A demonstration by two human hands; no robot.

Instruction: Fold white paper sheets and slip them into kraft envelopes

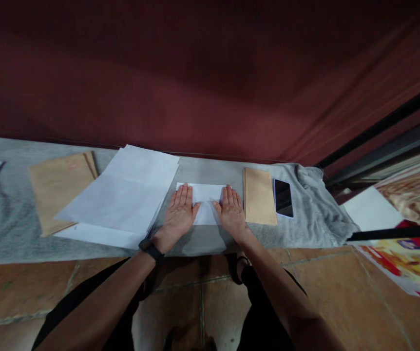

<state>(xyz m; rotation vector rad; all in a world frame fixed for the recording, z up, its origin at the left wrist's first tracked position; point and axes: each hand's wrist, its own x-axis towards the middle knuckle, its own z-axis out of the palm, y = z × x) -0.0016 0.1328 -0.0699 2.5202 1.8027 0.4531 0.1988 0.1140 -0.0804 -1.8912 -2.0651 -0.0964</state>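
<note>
A small white paper [205,209], apparently folded, lies flat on the grey cloth in front of me. My left hand [181,209] rests palm down on its left side, fingers stretched forward and thumb pointing inward. On the right side of the same paper, my right hand [231,209] lies flat in a mirrored pose. Neither hand grips anything. Large white sheets [122,187] are stacked loosely to the left of my left hand. Brown envelopes [260,196] lie just right of my right hand.
More brown envelopes [58,185] sit partly under the large sheets. A phone [283,198] lies beside the right envelopes. The grey cloth [314,214] covers a narrow surface against a dark red wall [202,87]. A colourful printed box [410,263] stands at the far right.
</note>
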